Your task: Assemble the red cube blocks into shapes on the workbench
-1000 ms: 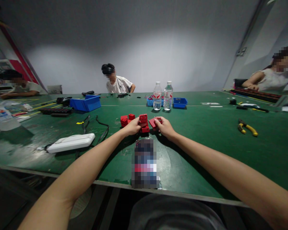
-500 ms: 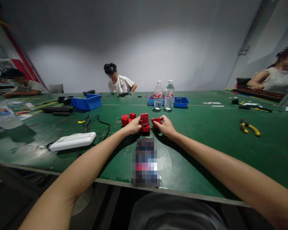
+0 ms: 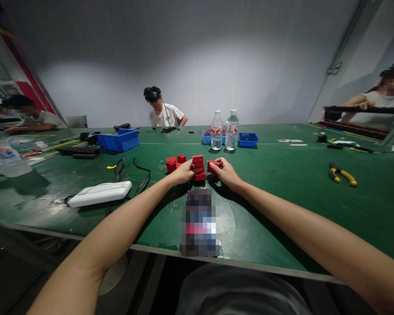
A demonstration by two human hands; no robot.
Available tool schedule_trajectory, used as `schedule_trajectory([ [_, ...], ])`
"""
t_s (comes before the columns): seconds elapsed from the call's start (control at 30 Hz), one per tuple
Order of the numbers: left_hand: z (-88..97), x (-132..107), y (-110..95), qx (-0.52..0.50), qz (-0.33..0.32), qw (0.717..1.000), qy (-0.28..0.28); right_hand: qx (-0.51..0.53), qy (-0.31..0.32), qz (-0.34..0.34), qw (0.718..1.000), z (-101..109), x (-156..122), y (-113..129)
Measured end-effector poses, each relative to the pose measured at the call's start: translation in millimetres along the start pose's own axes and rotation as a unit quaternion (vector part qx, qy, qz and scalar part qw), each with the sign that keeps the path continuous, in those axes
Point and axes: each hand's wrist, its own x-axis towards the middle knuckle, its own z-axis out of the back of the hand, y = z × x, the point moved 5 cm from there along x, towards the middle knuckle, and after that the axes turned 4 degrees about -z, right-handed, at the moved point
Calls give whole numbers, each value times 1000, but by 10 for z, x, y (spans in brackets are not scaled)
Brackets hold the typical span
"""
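On the green table (image 3: 269,197), my left hand (image 3: 183,172) is closed at the left side of a small stack of red blocks (image 3: 198,162), its fingertips partly hidden behind them. Small dark holes show in the top block. My right hand (image 3: 229,173) pinches a single red block (image 3: 212,166) between thumb and fingers, just right of the stack with a narrow gap between. More loose red blocks (image 3: 171,163) lie beyond my left wrist. A phone-like slab with a blurred face (image 3: 200,223) rests between my forearms near the table edge.
Two water bottles (image 3: 231,131) stand ahead beside a small blue tray (image 3: 248,140). A larger blue bin (image 3: 118,140) and a white device (image 3: 100,194) with dark cable are left. Yellow-handled pliers (image 3: 343,175) lie right. Other people sit around the table.
My hands and the red blocks stay almost where they were. At the far right, a person has raised a long dark bar from the table.
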Motion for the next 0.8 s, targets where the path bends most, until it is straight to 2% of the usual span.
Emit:
schedule_trajectory([
  [0.1, 0, -4, -15, 4, -6, 1000, 3, 27, 1, -18, 999, -1, 8, -1],
  [0.3, 2, -12, -16, 21, 9, 1000, -1, 13, -17, -14, 1000, 23, 21, -8],
  [0.43, -2, -12, -39, 25, -7, 1000, 8, 3, -33, -28, 999, 41, 16, -2],
  [0.67, 8, -13, -28, 49, 0, 999, 8, 19, 28, -52, 998, 4, -29, 38],
  [0.8, 7, -11, -18, 37, 3, 999, 7, 45, -3, -41, 998, 27, -27, 40],
])
